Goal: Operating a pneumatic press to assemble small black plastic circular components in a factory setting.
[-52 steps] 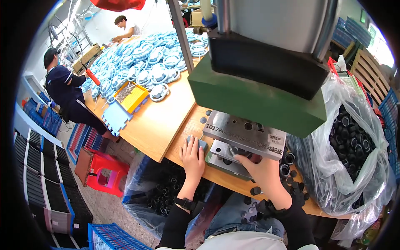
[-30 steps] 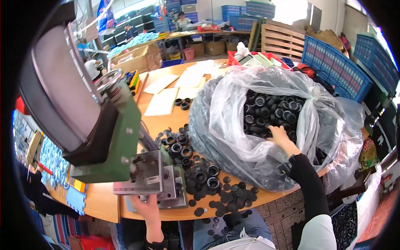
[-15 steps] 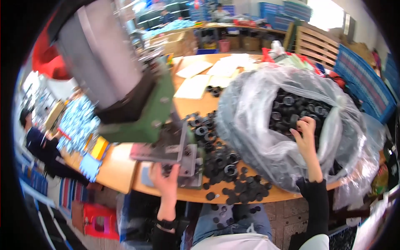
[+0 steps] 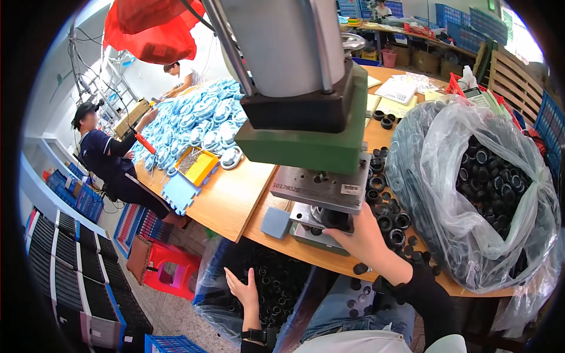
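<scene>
My right hand [image 4: 366, 240] reaches under the metal die plate [image 4: 321, 187] of a green press [image 4: 306, 147], its fingers pinched on a black round part [image 4: 336, 219] on the lower die. Below the table edge, my left hand [image 4: 243, 289] hangs with its fingers spread and holds nothing, over a bag of black parts [image 4: 276, 282] under the table. Several loose black rings [image 4: 389, 219] lie on the wooden table [image 4: 229, 200] beside the press. A large clear plastic bag [image 4: 447, 176] to the right holds many more black rings [image 4: 494, 185].
A small grey-blue block [image 4: 275, 222] sits left of the die. Two other people [image 4: 106, 159] work at a far table covered in blue-white parts [image 4: 203, 126], with a yellow tray [image 4: 199, 166]. A red stool [image 4: 168, 267] and stacked crates [image 4: 65, 276] stand on the floor at left.
The view has swung from the plastic bag back to the press. My right hand left the bag and came to the die. My left hand dropped from the die to below the table.
</scene>
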{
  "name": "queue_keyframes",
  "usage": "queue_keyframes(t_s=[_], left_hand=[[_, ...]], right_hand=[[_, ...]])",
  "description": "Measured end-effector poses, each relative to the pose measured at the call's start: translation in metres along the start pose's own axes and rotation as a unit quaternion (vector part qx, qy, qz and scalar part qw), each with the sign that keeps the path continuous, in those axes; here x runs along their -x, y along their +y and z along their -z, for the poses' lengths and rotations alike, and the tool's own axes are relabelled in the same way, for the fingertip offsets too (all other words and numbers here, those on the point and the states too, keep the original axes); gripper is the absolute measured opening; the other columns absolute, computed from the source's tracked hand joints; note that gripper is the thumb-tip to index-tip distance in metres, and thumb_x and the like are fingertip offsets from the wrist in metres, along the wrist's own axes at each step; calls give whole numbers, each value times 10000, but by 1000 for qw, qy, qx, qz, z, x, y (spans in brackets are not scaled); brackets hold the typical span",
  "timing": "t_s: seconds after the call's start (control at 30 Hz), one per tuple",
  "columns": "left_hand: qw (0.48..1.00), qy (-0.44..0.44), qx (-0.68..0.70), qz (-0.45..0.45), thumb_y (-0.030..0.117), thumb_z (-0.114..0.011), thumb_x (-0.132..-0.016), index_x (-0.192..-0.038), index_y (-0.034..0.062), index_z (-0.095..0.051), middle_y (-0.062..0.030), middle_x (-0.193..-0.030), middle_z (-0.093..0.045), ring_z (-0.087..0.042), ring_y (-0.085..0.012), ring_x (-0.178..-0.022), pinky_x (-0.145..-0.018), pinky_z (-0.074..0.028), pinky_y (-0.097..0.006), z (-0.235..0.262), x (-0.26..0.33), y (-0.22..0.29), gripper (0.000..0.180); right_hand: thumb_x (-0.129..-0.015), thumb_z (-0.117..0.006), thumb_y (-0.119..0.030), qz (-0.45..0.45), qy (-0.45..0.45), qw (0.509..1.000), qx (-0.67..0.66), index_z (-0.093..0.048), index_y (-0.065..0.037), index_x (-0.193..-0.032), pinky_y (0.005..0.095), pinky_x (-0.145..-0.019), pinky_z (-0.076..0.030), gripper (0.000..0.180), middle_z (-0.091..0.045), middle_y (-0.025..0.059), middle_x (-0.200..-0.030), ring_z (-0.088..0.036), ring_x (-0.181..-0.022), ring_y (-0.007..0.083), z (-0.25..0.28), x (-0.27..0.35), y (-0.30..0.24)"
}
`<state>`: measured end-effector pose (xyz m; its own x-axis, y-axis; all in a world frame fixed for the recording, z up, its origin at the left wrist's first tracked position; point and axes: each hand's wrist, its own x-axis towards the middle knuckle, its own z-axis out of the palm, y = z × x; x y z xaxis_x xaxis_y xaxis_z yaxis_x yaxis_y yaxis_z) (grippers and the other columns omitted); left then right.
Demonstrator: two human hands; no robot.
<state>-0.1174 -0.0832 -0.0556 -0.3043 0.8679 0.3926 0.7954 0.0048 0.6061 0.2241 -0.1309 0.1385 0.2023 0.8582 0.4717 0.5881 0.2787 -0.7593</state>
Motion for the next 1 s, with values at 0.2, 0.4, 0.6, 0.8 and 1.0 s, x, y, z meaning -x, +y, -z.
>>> queue_keyframes(t_s=[0.2,0.4,0.6,0.8,1.0], left_hand=[[964,-68,73,-246,163,-677,-826,-1156,-23,-565,-177,-1270,-534,-445,-378,-1227,-1030,-332,-464,-19,-32,57,395],[933,-92,80,-337,177,-647,-840,-1166,-5,-571,-158,-1296,-523,-419,-388,-1254,-1037,-303,-490,-63,-71,107,381],[919,-156,42,-360,251,-555,-893,-1272,80,-554,-103,-1391,-476,-427,-321,-1266,-1061,-277,-478,-83,-89,108,416],[915,-187,37,-355,249,-563,-887,-1274,93,-559,-71,-1389,-484,-468,-306,-1212,-1045,-297,-469,-80,-91,127,418],[928,-137,84,-335,237,-606,-846,-1283,28,-521,-147,-1361,-484,-461,-350,-1212,-1028,-320,-479,-49,-82,134,492]], right_hand=[[-712,-760,-107,32,24,992,119,-554,-48,-1165,419,-862,-450,501,-539,176,-1158,-505,-1065,383,-16,-4,-14],[-714,-755,-123,-55,65,996,8,-654,-51,-1001,446,-825,-461,313,-598,166,-1068,-542,-982,384,-35,-14,-12],[-690,-785,-154,-85,104,990,44,-651,-58,-977,460,-819,-436,330,-603,158,-1042,-535,-937,376,-47,-10,-8],[-661,-839,-241,-43,105,993,-33,-460,-10,-1297,433,-1016,-368,776,-481,207,-1318,-443,-1226,381,2,23,-27],[-850,-637,-120,-74,258,911,313,-557,5,-1200,377,-994,-379,380,-558,155,-1246,-506,-1163,297,170,60,54]])
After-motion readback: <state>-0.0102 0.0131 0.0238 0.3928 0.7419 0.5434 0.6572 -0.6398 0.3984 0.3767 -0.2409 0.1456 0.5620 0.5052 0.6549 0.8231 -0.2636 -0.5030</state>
